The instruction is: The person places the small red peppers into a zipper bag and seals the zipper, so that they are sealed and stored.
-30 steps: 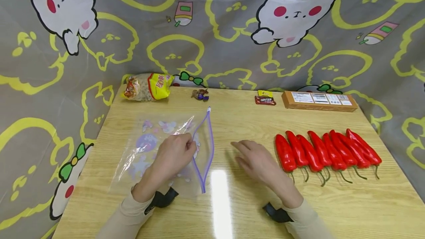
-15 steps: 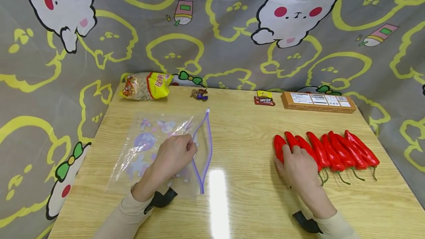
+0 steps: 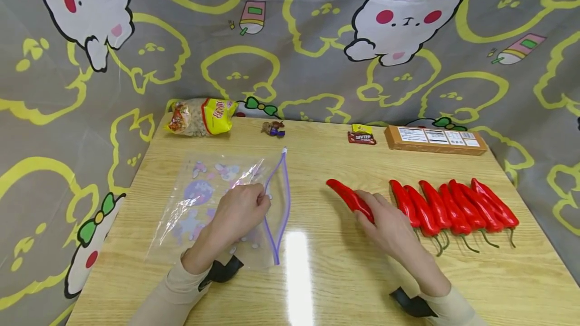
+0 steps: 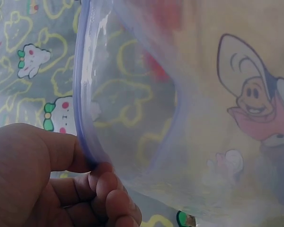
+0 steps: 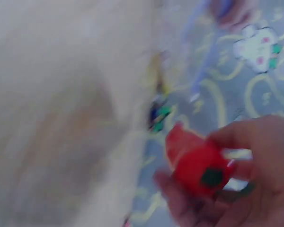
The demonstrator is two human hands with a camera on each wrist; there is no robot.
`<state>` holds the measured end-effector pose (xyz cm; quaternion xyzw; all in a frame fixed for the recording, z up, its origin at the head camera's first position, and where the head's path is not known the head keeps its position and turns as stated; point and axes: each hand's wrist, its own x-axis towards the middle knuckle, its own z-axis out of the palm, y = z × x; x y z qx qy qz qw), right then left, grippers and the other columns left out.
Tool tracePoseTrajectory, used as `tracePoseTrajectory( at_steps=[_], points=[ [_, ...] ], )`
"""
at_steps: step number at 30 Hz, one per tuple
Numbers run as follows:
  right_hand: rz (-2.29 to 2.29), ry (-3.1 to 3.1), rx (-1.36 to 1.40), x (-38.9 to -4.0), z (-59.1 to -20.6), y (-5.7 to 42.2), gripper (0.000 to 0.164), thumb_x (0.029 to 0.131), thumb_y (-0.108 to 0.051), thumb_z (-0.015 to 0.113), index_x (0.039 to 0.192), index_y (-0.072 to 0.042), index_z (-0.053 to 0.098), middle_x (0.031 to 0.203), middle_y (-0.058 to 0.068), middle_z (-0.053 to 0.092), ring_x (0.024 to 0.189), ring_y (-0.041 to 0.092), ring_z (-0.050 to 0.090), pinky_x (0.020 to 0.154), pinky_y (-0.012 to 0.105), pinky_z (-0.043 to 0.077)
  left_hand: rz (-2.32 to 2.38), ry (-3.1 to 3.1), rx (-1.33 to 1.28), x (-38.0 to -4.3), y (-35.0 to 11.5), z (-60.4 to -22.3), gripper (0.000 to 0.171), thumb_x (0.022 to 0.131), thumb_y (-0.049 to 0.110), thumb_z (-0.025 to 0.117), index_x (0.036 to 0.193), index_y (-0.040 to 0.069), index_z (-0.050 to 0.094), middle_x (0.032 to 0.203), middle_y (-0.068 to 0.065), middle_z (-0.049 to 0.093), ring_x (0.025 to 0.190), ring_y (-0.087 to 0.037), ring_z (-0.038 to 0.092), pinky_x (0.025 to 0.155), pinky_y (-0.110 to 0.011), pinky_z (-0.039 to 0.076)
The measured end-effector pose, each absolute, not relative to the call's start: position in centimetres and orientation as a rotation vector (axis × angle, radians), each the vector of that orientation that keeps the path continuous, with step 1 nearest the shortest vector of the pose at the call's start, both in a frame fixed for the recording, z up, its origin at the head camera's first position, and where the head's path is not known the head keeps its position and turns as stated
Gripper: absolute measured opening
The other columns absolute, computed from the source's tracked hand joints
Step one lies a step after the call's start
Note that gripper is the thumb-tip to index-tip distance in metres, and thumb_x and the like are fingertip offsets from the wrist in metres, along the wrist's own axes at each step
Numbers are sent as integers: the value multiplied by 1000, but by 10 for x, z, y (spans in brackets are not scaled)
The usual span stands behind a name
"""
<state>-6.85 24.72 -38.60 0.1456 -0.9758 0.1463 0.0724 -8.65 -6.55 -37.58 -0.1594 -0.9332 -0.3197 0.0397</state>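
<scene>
A clear zip bag [image 3: 181, 200] with cartoon prints and a purple zip edge lies on the left of the table, its mouth gaping toward the right. My left hand [image 3: 240, 213] pinches the bag's rim; in the left wrist view, thumb and fingers [image 4: 109, 184] meet on the purple strip. Between the bag and the row of peppers, my right hand [image 3: 389, 225] grips a red pepper [image 3: 349, 197], tip pointing up and left. The right wrist view is blurred, but the pepper's stem end [image 5: 210, 176] shows between thumb and fingers. More red peppers [image 3: 453, 210] lie side by side at the right.
Along the back of the wooden table [image 3: 308, 165] are a yellow snack bag [image 3: 199, 117], small wrapped sweets [image 3: 273, 129], a red snack bar [image 3: 361, 138] with a yellow packet [image 3: 361, 128], and an orange box [image 3: 436, 139]. A patterned cloth hangs behind.
My right hand went right to the row of peppers, took the leftmost one and has carried it back left. The left hand keeps its place on the bag.
</scene>
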Motion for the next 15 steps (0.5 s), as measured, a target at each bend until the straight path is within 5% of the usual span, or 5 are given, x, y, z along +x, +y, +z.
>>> tracePoseTrajectory(
  at_steps=[3, 9, 15],
  points=[
    [716, -2929, 574, -69, -366, 224, 44, 85, -30, 64, 124, -14, 51, 99, -1, 60, 65, 8, 49, 53, 23, 41, -985, -2858, -498, -86, -65, -376, 31, 84, 10, 51, 55, 16, 39, 46, 7, 33, 39, -4, 27, 37, -19, 22],
    [715, -2772, 814, -75, -347, 184, 33, 78, -29, 72, 104, -14, 59, 80, -7, 57, 60, 5, 45, 51, 20, 39, -972, -2855, -492, -85, -63, -376, 29, 83, 11, 52, 56, 16, 40, 48, 7, 33, 41, -5, 28, 38, -21, 23],
    [678, -2730, 953, -84, -363, 155, 27, 79, -15, 68, 106, -11, 63, 103, 3, 55, 73, 9, 56, 60, 20, 46, -993, -2858, -480, -86, -63, -376, 26, 83, 11, 52, 58, 16, 45, 49, 6, 39, 40, -5, 32, 36, -21, 26]
  ],
)
